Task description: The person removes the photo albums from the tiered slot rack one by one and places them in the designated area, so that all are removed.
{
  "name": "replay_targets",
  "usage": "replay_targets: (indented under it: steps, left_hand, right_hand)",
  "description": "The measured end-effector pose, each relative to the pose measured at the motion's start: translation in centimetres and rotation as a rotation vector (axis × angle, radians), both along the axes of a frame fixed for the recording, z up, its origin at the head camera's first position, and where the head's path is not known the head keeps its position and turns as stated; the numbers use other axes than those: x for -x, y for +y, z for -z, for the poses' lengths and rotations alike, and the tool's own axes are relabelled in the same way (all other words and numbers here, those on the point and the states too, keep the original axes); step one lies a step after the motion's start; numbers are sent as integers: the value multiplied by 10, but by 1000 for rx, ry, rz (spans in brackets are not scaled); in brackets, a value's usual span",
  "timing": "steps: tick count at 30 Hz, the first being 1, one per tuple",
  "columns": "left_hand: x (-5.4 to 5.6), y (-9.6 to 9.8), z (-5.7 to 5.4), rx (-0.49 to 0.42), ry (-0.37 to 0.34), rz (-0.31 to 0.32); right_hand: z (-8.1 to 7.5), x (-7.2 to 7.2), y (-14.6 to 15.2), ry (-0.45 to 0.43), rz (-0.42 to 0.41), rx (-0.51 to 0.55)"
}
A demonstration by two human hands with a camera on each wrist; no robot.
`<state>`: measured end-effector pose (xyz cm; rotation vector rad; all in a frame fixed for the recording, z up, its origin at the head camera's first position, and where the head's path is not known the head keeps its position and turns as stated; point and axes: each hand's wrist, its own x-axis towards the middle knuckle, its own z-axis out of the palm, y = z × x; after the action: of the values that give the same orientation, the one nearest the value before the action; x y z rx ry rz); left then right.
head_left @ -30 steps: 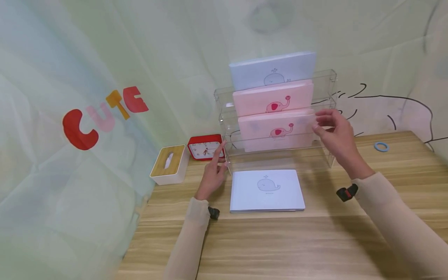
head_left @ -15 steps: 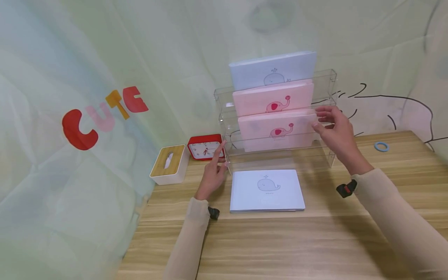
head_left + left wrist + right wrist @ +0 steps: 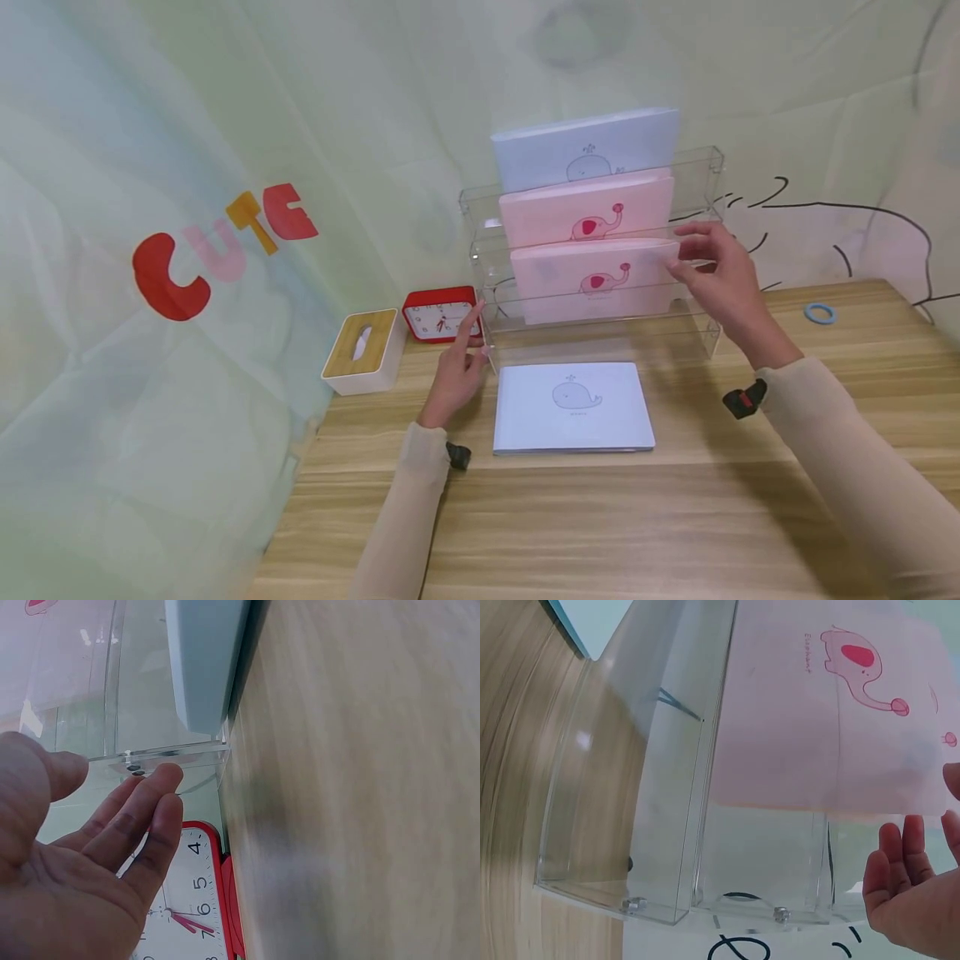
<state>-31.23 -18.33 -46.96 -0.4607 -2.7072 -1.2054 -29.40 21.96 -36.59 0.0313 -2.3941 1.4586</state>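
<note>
A clear acrylic tiered rack stands on the table with booklets upright in it. Its lowest tier holds a pink elephant booklet. My right hand pinches that booklet's upper right corner, thumb in front and fingers behind. Another pink elephant booklet leans in the tier above, and a pale blue whale booklet is at the top. My left hand touches the rack's left side panel with extended fingers. In the left wrist view those fingers lie against the panel edge, with the thumb apart from them.
A whale booklet lies flat before the rack. Left of the rack are a red alarm clock and a tissue box with a wooden lid. A blue ring lies at the right. Fabric hangs behind the table.
My right hand has shifted very slightly upward at the corner of the lower pink booklet, whose top edge looks a little more bowed. My left hand stays at the rack's side.
</note>
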Motion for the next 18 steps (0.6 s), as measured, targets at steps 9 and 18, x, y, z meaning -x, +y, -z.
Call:
replay_targets:
  steps: [9, 18]
  left_hand:
    - [-1, 0, -1, 6, -13, -4]
    - [-1, 0, -1, 4, -9, 2]
  right_hand:
    - [5, 8, 9, 99, -101, 56]
    - [6, 13, 10, 128, -162, 43]
